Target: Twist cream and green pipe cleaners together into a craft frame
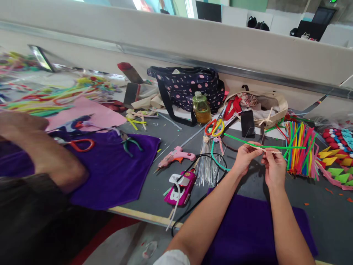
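Observation:
My left hand (pixel 244 158) and my right hand (pixel 273 167) are held together above the grey table (pixel 154 184), both pinching a small pale strip (pixel 271 150) between the fingertips. A long green pipe cleaner (pixel 248 142) runs across my fingers toward the bundle of coloured pipe cleaners (pixel 299 149) on the right. Just left of my left hand lies a sheaf of thin silver wires (pixel 207 167) with a teal pipe cleaner loop (pixel 216 160).
A pink glue gun (pixel 176 156) and a pink phone (pixel 180 187) with cables lie to the left. A purple cloth (pixel 116 173) holds pliers (pixel 129 142) and orange-handled scissors (pixel 79 144). Another person's arm (pixel 46 154) rests at far left. Bags and a bottle (pixel 201 106) stand behind.

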Motion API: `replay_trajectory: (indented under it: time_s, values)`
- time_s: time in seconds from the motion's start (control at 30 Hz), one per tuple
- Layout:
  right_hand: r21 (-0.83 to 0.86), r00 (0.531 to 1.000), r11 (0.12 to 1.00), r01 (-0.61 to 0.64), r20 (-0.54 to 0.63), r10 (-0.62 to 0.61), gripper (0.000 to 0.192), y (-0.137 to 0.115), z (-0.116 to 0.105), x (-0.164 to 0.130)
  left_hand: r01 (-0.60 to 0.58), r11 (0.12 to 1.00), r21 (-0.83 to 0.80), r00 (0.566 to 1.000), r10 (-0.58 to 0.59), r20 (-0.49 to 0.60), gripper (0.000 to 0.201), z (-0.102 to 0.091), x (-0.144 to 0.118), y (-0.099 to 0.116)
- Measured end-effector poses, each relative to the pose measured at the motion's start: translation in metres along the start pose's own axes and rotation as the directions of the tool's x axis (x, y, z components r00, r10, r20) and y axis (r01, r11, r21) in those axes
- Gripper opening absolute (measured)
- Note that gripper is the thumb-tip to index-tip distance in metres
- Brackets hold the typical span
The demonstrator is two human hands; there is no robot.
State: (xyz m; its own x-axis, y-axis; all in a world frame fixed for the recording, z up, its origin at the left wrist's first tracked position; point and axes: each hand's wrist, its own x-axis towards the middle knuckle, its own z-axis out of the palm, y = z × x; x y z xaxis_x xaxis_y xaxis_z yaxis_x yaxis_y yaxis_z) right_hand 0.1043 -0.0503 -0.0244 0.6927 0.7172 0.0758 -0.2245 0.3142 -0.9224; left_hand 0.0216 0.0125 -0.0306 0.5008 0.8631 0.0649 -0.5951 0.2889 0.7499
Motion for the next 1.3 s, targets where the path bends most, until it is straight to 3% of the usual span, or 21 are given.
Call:
replay_trajectory:
  time_s: [0.33, 0.5, 0.63, 0.83, 1.03, 1.3]
  values:
    - [-0.032, 0.993, 0.995, 0.099, -0.061, -0.101, 0.035, -0.007, 0.006, -0.005, -0.069, 0.992, 0.101, 0.994, 0.077, -0.076, 0.026, 0.003, -0.004, 0.007]
    - [-0.087, 0.929, 0.954, 0.288, -0.218, -0.300, 0.039, -0.012, 0.003, -0.003, -0.074, 0.988, 0.134, 0.991, 0.089, -0.103, 0.025, 0.002, -0.004, 0.003]
    - [-0.067, 0.944, 0.971, 0.228, -0.228, -0.237, 0.026, -0.012, -0.004, 0.002, -0.074, 0.984, 0.160, 0.989, 0.093, -0.115, 0.024, 0.002, -0.005, 0.001]
    - [-0.046, 0.974, 0.993, 0.106, -0.196, -0.113, 0.027, -0.005, -0.008, 0.006, -0.078, 0.988, 0.130, 0.983, 0.098, -0.155, 0.023, 0.003, -0.005, 0.000]
    - [-0.138, 0.973, 0.982, 0.126, -0.176, -0.149, 0.027, -0.003, -0.009, 0.007, -0.061, 0.996, 0.063, 0.984, 0.071, -0.163, 0.025, 0.003, -0.004, -0.002]
    - [-0.119, 0.972, 0.984, 0.132, -0.177, -0.152, 0.030, -0.005, -0.012, 0.010, -0.059, 0.998, 0.020, 0.991, 0.061, -0.118, 0.021, 0.003, -0.004, -0.003]
